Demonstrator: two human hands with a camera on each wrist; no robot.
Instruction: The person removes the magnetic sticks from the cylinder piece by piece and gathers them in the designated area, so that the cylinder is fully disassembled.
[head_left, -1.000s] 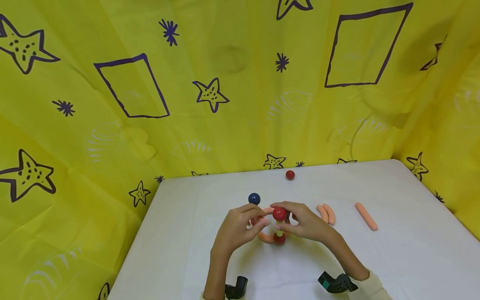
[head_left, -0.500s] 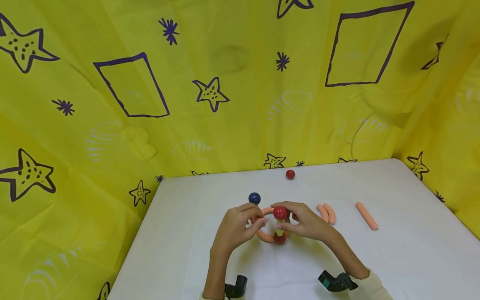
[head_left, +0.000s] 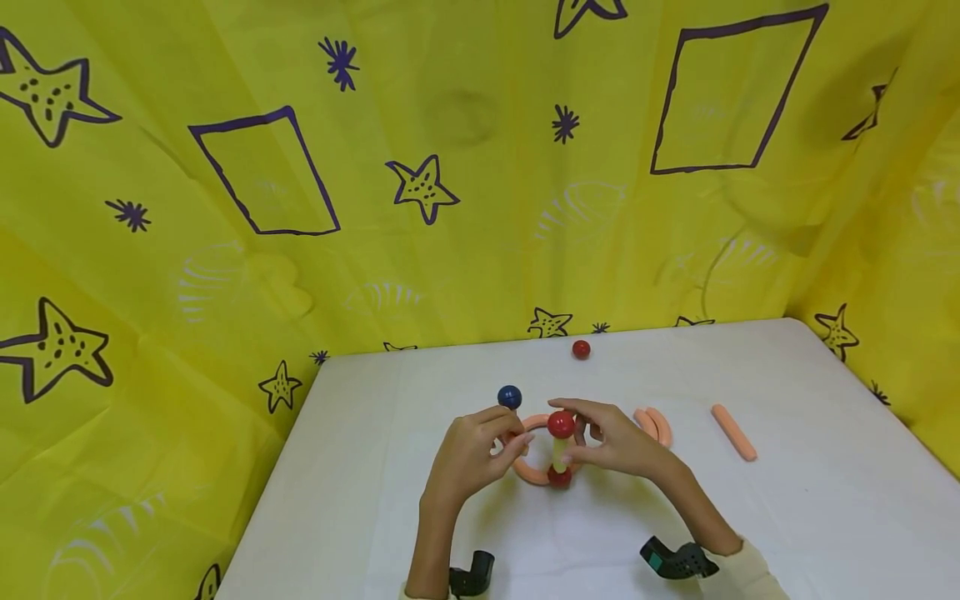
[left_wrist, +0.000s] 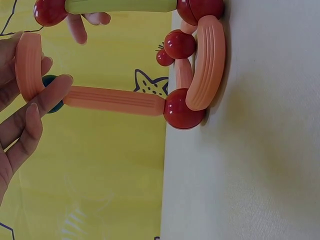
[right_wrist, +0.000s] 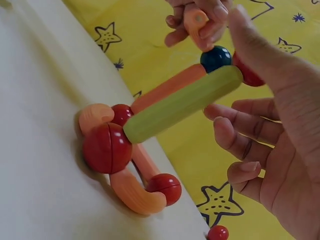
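Note:
A toy frame of balls and sticks stands on the table. Its base is a ring of curved orange sticks (head_left: 531, 474) joined by red balls (right_wrist: 107, 148). From the base rise a yellow-green stick (right_wrist: 182, 105) topped by a red ball (head_left: 561, 423) and a straight orange stick (left_wrist: 115, 100) topped by a dark blue ball (head_left: 509, 397). My left hand (head_left: 475, 454) pinches a curved orange stick (left_wrist: 29, 67) at the blue ball. Around the top red ball, my right hand (head_left: 615, 442) has its fingers loosely spread, thumb close to the yellow-green stick.
Two short curved orange sticks (head_left: 659, 428) lie on the white table (head_left: 360, 492) right of the frame. Farther right is a straight orange stick (head_left: 733, 432). A loose red ball (head_left: 581, 349) sits near the back edge, before a yellow curtain (head_left: 495, 250).
My right hand has eased slightly to the right, its fingers and thumb drawing away from the top red ball and yellow-green stick. My left hand stays almost in place.

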